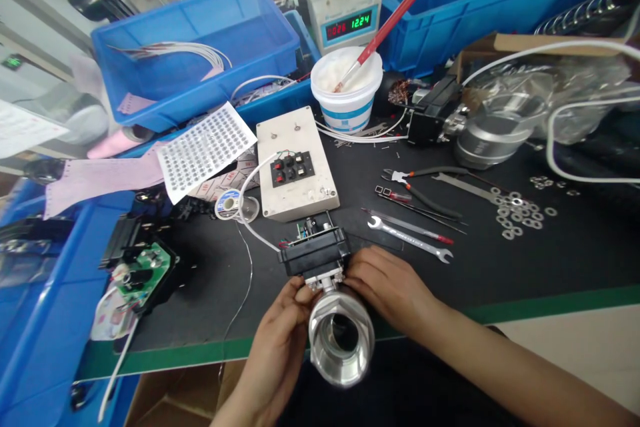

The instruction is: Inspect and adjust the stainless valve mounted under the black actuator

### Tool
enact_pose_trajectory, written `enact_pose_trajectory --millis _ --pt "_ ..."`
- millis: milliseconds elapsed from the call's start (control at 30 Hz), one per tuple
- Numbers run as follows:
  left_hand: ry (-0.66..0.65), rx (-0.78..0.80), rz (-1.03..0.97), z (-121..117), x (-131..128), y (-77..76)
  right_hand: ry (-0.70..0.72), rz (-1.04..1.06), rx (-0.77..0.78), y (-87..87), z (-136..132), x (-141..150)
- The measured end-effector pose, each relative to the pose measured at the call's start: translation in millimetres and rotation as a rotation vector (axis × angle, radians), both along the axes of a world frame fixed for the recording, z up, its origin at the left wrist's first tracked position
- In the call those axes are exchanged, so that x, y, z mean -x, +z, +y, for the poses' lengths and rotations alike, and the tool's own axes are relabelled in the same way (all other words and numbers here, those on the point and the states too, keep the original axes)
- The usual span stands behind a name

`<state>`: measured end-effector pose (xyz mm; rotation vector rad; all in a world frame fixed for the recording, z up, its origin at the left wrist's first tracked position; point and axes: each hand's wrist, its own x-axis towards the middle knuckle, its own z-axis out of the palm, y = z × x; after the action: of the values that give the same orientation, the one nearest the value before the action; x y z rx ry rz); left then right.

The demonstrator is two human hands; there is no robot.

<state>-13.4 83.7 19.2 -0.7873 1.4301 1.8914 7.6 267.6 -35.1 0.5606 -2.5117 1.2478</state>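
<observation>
At the bench's front edge is a motorized ball valve: a shiny steel valve body point(342, 340) with its round bore toward me, joined by a short bracket to a black actuator housing point(317, 250). A circuit board point(311, 228) shows on the actuator, and a white cable runs from it. My left hand point(280, 330) is closed at the bracket's left side, its fingertips pinched near the joint. From the right, my right hand point(393, 283) curls its fingers against the bracket and valve body; some fingertips are hidden behind the metal.
Beyond the valve lies a beige test box point(299, 167) with terminals. To the right are an open-end wrench point(410, 239), cutting pliers point(425, 190) and washers point(515, 213). A white tub point(347, 107) holds a red brush. Another actuator point(143, 267) lies left, beside blue bins point(195, 47).
</observation>
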Motion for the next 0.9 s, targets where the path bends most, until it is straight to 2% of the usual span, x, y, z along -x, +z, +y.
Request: enact_pose_trajectory --millis 167,333,500,700,900 --pt "-0.096 -0.049 -0.029 2.3 2.7 -0.9 0.003 -0.021 0.023 3.1 0.2 -1.1" --pt "-0.055 -0.089 -0.028 -1.2 5.0 -2.2 0.002 -0.006 0.018 3.9 -0.1 -0.4" --pt "-0.102 -0.004 -0.001 1.4 4.5 -0.6 -0.015 0.012 -0.014 2.8 -1.5 0.3" --pt "-0.145 0.018 0.029 2.0 5.9 0.9 -0.021 -0.001 -0.004 2.5 -1.0 -1.4" --pt "-0.117 -0.086 -0.001 0.5 7.1 2.5 0.015 -0.020 -0.014 1.2 0.2 -5.6"
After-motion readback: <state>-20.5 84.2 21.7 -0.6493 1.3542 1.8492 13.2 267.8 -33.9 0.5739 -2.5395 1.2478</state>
